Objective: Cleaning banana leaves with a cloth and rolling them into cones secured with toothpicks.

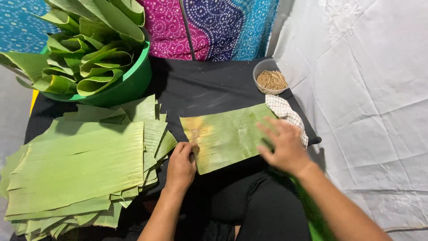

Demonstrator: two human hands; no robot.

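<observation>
Upper left: green basin [129, 87] packed with rolled banana leaves [84, 58]. Lower left: thick stack of flat cut leaves [76, 169] on the black surface [214, 85]. Centre: single leaf piece [227, 134] lying flat, yellowed at its left end. Left hand [180, 165] pinches that piece's lower left edge. Right hand [283, 145], fingers spread and released, presses flat on its right end. Checked cloth [287, 114] just beside. Upper right: clear bowl of small sticks [271, 80].

right hand [285, 145] motion-blurred; leaf stack [76, 169] cut off at bottom edge
</observation>
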